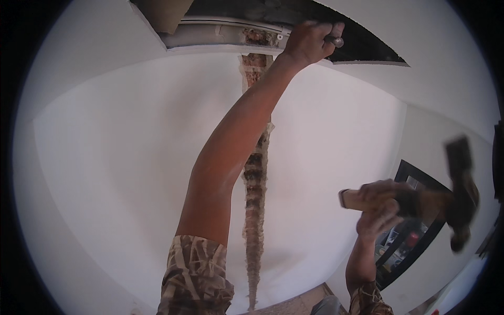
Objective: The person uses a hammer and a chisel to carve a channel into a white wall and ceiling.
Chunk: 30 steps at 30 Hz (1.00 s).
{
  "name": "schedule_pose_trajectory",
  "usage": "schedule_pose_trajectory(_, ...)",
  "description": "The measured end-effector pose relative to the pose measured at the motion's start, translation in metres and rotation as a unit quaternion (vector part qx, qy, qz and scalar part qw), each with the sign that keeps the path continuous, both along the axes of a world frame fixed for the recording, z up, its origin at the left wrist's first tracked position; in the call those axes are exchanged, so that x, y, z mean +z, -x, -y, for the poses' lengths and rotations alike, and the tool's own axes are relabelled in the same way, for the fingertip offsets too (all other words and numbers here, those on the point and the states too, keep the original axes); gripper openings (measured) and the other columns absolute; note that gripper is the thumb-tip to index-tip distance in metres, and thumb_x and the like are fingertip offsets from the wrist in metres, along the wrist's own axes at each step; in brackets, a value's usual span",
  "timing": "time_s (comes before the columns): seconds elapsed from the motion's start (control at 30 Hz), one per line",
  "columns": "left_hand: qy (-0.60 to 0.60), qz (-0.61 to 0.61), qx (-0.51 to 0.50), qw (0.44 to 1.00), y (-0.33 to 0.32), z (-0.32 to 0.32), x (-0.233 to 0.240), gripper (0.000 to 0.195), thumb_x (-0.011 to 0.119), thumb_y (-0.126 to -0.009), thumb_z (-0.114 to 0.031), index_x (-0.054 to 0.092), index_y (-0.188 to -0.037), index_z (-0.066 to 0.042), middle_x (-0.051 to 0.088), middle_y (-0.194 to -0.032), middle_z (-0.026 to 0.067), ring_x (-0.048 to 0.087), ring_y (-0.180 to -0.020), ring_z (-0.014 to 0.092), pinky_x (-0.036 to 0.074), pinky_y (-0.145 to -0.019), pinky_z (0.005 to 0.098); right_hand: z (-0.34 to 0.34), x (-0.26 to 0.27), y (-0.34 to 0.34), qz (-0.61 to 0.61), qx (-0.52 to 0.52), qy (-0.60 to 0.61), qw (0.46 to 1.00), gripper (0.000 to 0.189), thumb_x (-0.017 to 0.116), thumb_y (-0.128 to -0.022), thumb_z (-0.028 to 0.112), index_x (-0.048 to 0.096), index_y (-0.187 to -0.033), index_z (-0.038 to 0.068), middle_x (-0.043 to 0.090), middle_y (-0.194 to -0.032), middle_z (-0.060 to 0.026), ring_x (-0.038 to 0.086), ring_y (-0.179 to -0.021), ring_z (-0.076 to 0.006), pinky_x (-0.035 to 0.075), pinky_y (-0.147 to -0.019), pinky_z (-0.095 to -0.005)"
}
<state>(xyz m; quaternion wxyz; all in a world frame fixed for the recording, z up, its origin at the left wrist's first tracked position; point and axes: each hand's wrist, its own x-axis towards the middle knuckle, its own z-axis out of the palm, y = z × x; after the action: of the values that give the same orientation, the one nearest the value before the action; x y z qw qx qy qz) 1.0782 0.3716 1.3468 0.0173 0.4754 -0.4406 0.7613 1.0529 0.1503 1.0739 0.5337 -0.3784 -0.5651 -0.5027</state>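
Note:
Raised to the ceiling opening, my left hand [313,41] is closed around a metal rod-like tool [335,41], perhaps a chisel; its far end is hidden. My right hand [378,210], lower right and blurred, grips the wooden handle of a hammer [423,202], whose metal head stands well apart from my left hand. Behind my left forearm, a rough vertical channel [255,189] cut into the white wall shows brick and mortar. A pale conduit [232,20] with a clip runs across above the channel, inside the opening.
The jagged-edged ceiling opening [370,43] is dark inside, with a brown panel [167,15] hanging at its left. On the right wall is a dark-framed niche or window [417,232] with objects in it. Part of the floor [299,303] shows below.

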Motion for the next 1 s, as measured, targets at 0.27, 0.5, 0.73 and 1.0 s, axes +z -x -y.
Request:
schedule_pose_trajectory(0.27, 0.021, 0.004, 0.000, 1.000, -0.001, -0.010, -0.002, 0.044, 0.057, -0.091, -0.032, 0.056, -0.059, -0.002, 0.050, -0.052, 0.0172, 0.050, -0.048, 0.035, 0.038, -0.047, 0.0420, 0.029, 0.045, 0.012, 0.056, -0.259, 0.055, 0.963, 0.031, 0.047, -0.092, 0.033, 0.055, -0.097, 0.003, 0.057, -0.084, -0.0090, 0.058, -0.081, -0.0241, 0.047, -0.071, -0.0394)
schedule_pose_trajectory(0.5, 0.037, -0.056, 0.058, 0.996, -0.002, -0.015, -0.004, 0.023, 0.067, -0.077, -0.021, 0.056, -0.065, -0.004, 0.057, -0.059, 0.0150, 0.054, -0.055, 0.035, 0.043, -0.052, 0.0420, -0.066, 0.085, -0.015, -0.218, 0.032, 0.007, 0.975, 0.027, 0.052, -0.095, 0.028, 0.047, -0.084, 0.004, 0.049, -0.061, -0.0026, 0.046, -0.048, -0.0111, 0.042, -0.046, -0.0244)
schedule_pose_trajectory(0.73, 0.024, -0.026, 0.021, 0.999, 0.003, -0.022, -0.005, 0.046, 0.057, -0.091, -0.030, 0.051, -0.056, 0.000, 0.044, -0.049, 0.0197, 0.044, -0.044, 0.038, 0.037, -0.047, 0.0416, 0.007, 0.072, -0.001, 0.206, -0.080, -0.083, 0.972, 0.029, 0.048, -0.095, 0.029, 0.054, -0.100, 0.001, 0.059, -0.084, -0.0052, 0.057, -0.083, -0.0160, 0.048, -0.077, -0.0338)
schedule_pose_trajectory(1.0, 0.032, -0.036, 0.012, 0.999, -0.001, -0.027, 0.019, 0.012, 0.062, -0.074, -0.018, 0.065, -0.078, -0.006, 0.065, -0.075, 0.0154, 0.062, -0.069, 0.035, 0.050, -0.065, 0.0415, -0.075, 0.096, -0.041, -0.245, -0.129, 0.120, 0.953, 0.018, 0.055, -0.090, 0.018, 0.054, -0.085, 0.001, 0.049, -0.058, -0.0036, 0.047, -0.049, -0.0104, 0.041, -0.049, -0.0268)
